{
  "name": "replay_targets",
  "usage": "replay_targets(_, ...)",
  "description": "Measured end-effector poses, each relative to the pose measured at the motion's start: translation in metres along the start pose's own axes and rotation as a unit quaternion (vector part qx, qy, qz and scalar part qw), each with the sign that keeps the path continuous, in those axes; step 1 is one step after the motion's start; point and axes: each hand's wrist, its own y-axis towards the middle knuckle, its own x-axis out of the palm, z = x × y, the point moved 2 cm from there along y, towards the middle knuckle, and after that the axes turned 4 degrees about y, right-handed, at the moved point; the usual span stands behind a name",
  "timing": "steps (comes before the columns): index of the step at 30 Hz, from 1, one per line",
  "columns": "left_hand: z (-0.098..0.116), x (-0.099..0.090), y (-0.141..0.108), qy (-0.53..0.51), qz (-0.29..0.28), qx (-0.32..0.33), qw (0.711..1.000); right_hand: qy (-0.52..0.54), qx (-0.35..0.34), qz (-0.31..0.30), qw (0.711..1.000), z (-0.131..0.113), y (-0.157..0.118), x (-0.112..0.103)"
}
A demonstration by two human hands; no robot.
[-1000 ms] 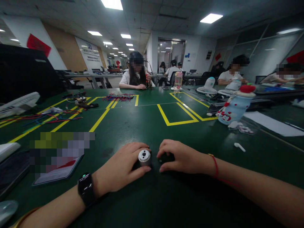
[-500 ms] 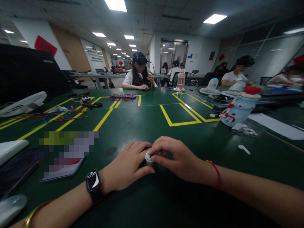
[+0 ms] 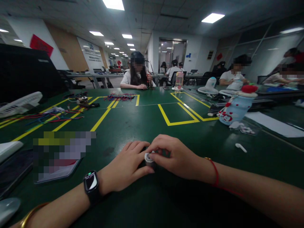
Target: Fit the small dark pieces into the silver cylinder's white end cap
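Note:
A small round metal cylinder [image 3: 149, 162] with a pale top stands on the green table, low in the middle of the view. My left hand [image 3: 127, 166] holds it from the left, thumb in front and index finger behind, the other fingers stretched along the table. From the right, my right hand [image 3: 174, 155] reaches over the cylinder's top. Its thumb and index finger are pinched together at the rim, and a small dark spot shows on the top beside the thumb. Whether a small separate part is between those fingertips, I cannot tell.
A phone-like slab [image 3: 14, 171] and a white mouse [image 3: 9, 207] lie at left. Loose wires [image 3: 57, 116] and a wire bundle [image 3: 121, 97] are farther back. A blue bottle [image 3: 236, 107] and a white earbud [image 3: 241, 147] are at right. A person [image 3: 137, 72] sits opposite.
The whole view has shifted slightly. My right fingertips have moved a little on the cylinder's top, which now looks flatter with a dark spot showing. My left hand keeps its hold.

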Motion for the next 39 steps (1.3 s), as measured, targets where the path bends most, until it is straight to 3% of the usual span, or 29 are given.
replay_targets(6, 0.001, -0.003, -0.001, -0.006, 0.008, -0.007, 1.000, 0.045, 0.010, -0.011, 0.999, -0.001, -0.003, -0.001)
replay_targets(9, 0.000, -0.004, -0.003, -0.023, 0.022, -0.008, 0.999, 0.060, 0.023, 0.026, 0.998, 0.008, -0.006, -0.006)
replay_targets(13, -0.002, -0.006, -0.003, -0.052, 0.025, -0.019, 0.998, 0.065, 0.127, 0.130, 0.981, 0.045, -0.008, -0.021)
replay_targets(16, -0.005, -0.005, -0.005, -0.081, 0.034, -0.046, 0.995, 0.141, 0.231, 0.200, 0.942, 0.082, -0.009, -0.036)
replay_targets(19, -0.009, -0.004, -0.007, -0.097, 0.046, -0.072, 0.992, 0.172, 0.259, 0.240, 0.920, 0.105, -0.010, -0.048)
replay_targets(22, -0.012, -0.003, -0.008, -0.106, 0.060, -0.095, 0.988, 0.176, 0.261, 0.248, 0.916, 0.113, -0.012, -0.052)
replay_targets(30, -0.009, -0.005, -0.002, -0.139, 0.067, -0.099, 0.983, 0.142, 0.234, 0.194, 0.942, 0.100, -0.012, -0.044)
replay_targets(35, -0.008, -0.006, 0.001, -0.165, 0.065, -0.089, 0.980, 0.069, 0.153, 0.057, 0.984, 0.073, -0.004, -0.025)
replay_targets(39, -0.008, -0.006, 0.000, -0.170, 0.061, -0.083, 0.980, 0.135, 0.092, -0.023, 0.986, 0.042, 0.002, -0.010)
